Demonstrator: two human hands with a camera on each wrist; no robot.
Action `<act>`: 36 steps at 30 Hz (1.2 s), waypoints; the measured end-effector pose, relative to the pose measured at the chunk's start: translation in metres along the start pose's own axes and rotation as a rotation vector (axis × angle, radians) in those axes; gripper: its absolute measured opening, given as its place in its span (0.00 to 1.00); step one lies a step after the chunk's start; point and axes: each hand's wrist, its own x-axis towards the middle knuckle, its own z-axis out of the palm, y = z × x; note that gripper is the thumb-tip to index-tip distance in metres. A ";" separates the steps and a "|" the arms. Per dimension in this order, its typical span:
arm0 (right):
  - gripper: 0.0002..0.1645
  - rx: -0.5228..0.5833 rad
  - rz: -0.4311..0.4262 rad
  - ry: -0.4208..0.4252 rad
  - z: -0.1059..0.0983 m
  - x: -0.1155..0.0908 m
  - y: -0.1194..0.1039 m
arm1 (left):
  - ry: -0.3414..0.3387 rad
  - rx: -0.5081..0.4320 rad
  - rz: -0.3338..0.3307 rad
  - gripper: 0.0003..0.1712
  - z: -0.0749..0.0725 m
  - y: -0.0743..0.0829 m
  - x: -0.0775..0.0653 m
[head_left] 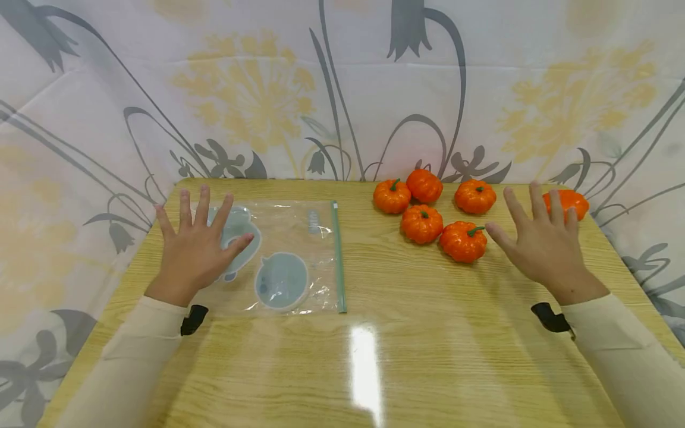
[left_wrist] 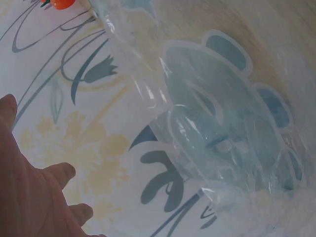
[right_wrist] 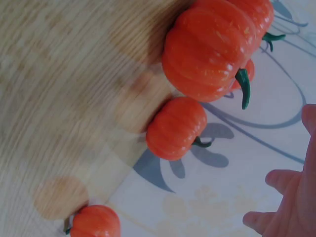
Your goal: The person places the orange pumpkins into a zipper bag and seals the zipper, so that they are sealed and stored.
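Floral backdrop (head_left: 364, 89): Gray stems and yellow blooms rise behind the scene.
Desk (head_left: 455, 345): Wood-grained, glossy with reflected light, it carries all I can work with from my remote seat.
Zip bag (head_left: 273, 238): Clear plastic with pale-blue prints lies flat at left, its green seal strip (head_left: 339, 255) facing the middle; whether the mouth is parted, I cannot tell.
Left hand (head_left: 195, 255): Above the bag, fingers spread, its grip apart and holding nothing.
Right hand (head_left: 551, 252): Palm down, grip likewise apart and unloaded. I judge this a ready pose, with no pickup begun.
Miniature pumpkins (head_left: 422, 224): Six in orange line the far right; five loosely grouped, the sixth partly hidden by my right-side fingers.
Front pumpkin (head_left: 463, 242): Its green stem (head_left: 475, 230) points toward the right thumb. The next move, I judge, calls for lowering that hand and curling thumb and fingers evenly around the ribbed sides; a one-sided push could roll it.
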 end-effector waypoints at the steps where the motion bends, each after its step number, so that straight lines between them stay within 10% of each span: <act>1: 0.48 0.002 -0.001 -0.001 0.000 0.000 0.000 | -0.001 0.002 0.001 0.50 0.000 0.000 0.000; 15: 0.48 0.033 -0.033 0.017 0.000 0.001 -0.013 | 0.013 0.003 0.023 0.48 -0.003 0.013 0.005; 24: 0.30 0.172 -0.203 0.301 0.008 -0.005 -0.038 | 0.331 -0.104 0.217 0.21 0.010 0.054 0.008; 36: 0.24 0.339 -0.264 0.376 0.019 -0.003 -0.065 | 0.106 -0.139 0.205 0.21 0.031 0.111 0.010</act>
